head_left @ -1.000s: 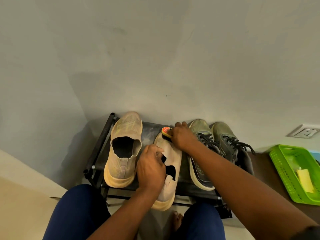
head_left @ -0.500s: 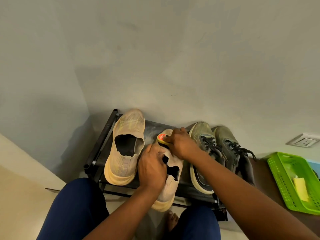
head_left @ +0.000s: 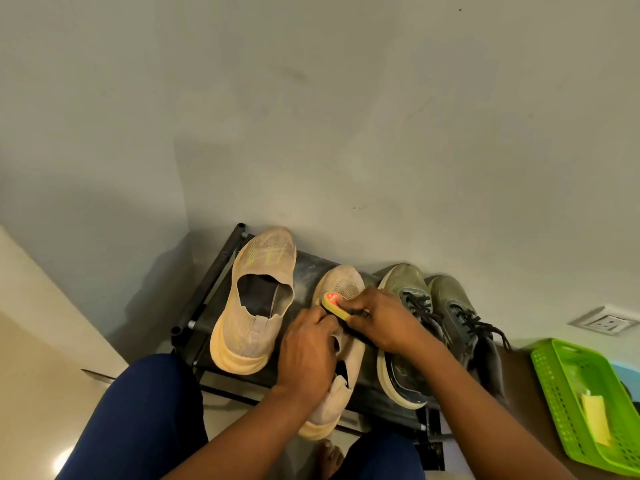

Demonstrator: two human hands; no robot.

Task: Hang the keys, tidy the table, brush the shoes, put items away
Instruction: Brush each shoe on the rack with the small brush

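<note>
Left hand (head_left: 306, 355): curled round the collar of the beige knit shoe (head_left: 337, 344), steadying it on the black rack (head_left: 207, 289).
Right hand (head_left: 381, 320): gripping the yellow brush (head_left: 335, 305), set on the shoe's vamp.
Handling: soft, light knit (likely to buckle under pressure); best held at the collar or sole.
Count: two beige shoes, two olive lace-ups (head_left: 446, 327), one brush, one green basket (head_left: 585, 403).
</note>
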